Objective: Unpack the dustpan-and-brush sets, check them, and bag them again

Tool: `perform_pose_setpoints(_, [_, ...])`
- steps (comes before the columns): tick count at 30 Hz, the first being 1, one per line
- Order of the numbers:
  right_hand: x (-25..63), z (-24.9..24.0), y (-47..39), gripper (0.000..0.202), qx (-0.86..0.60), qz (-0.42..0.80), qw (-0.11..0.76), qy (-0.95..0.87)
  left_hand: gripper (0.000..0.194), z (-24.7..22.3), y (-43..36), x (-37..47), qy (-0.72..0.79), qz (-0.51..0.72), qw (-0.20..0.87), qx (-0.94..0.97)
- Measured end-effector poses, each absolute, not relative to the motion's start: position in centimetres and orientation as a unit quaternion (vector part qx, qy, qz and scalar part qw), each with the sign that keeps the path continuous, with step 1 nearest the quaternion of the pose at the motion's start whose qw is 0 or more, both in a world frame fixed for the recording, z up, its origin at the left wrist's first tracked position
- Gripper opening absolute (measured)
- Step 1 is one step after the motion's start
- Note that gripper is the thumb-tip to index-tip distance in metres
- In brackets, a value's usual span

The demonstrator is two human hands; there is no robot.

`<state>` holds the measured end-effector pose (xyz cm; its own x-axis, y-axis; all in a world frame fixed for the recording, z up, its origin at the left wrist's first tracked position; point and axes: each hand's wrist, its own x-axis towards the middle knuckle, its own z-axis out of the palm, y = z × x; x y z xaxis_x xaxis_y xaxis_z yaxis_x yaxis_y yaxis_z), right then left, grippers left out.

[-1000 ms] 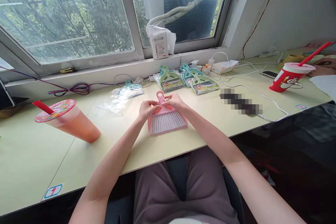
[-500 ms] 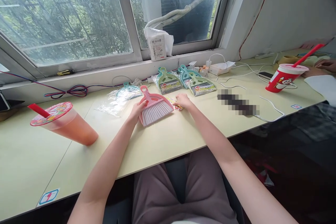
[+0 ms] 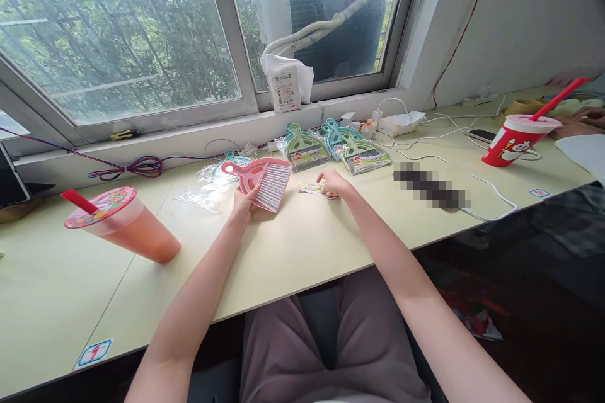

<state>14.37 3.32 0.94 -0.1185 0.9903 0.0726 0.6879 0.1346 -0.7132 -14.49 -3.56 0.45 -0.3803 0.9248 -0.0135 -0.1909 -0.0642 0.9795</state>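
My left hand (image 3: 244, 200) is closed on the side of a pink dustpan and brush set (image 3: 265, 179), whose handle points left and whose white bristles face right. My right hand (image 3: 333, 182) rests on a small printed card (image 3: 309, 187) lying on the table, with its fingers bent over the right part; how firmly it grips is hard to see. Behind the hands lie packaged sets: two green ones (image 3: 304, 150) (image 3: 363, 154) and a teal one (image 3: 336, 133). A clear plastic bag (image 3: 201, 192) with another teal set (image 3: 236, 160) is at the left.
An orange drink cup (image 3: 142, 233) stands on the table (image 3: 293, 264) at the left. A red cup (image 3: 510, 141) stands far right, near another person's hands. White cables (image 3: 496, 189), a blurred dark object (image 3: 428, 186) and a tissue pack (image 3: 286, 88) are also around.
The pink set has turned in my left hand, its handle swinging from pointing up to pointing left. The card now shows more beside my right hand, which has shifted slightly right.
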Motion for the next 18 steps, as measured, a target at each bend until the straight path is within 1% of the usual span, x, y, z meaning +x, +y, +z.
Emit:
perform_pose_setpoints(3, [14.6, 0.9, 3.4, 0.049, -0.606, 0.300, 0.264, -0.688, 0.050, 0.3, -3.5, -14.5, 0.528, 0.645, 0.430, 0.346])
perform_pose_setpoints(4, [14.6, 0.9, 3.4, 0.049, -0.597, 0.319, 0.272, -0.684, 0.049, 0.3, -3.5, -14.5, 0.527, 0.647, 0.429, 0.346])
perform_pose_setpoints(9, [14.6, 1.9, 2.8, 0.036, -0.544, 0.407, 0.285, -0.676, 0.047, 0.3, -3.6, -14.6, 0.515, 0.659, 0.428, 0.342])
perform_pose_setpoints(11, [14.1, 2.6, 2.0, 0.031, -0.482, 0.469, 0.324, -0.665, 0.049, 0.2, -3.6, -14.5, 0.518, 0.663, 0.423, 0.336])
perform_pose_setpoints(14, [12.4, 3.4, 0.6, 0.041, -0.391, 0.560, 0.407, -0.607, 0.055, 0.0, -3.6, -13.7, 0.510, 0.663, 0.425, 0.346])
perform_pose_setpoints(16, [10.8, 3.5, -0.3, 0.047, -0.364, 0.593, 0.430, -0.575, 0.057, -0.2, -3.9, -12.8, 0.484, 0.654, 0.440, 0.379])
perform_pose_setpoints(18, [9.3, 3.1, -1.0, 0.047, -0.359, 0.600, 0.436, -0.566, 0.060, -0.4, -4.2, -11.7, 0.450, 0.645, 0.460, 0.412])
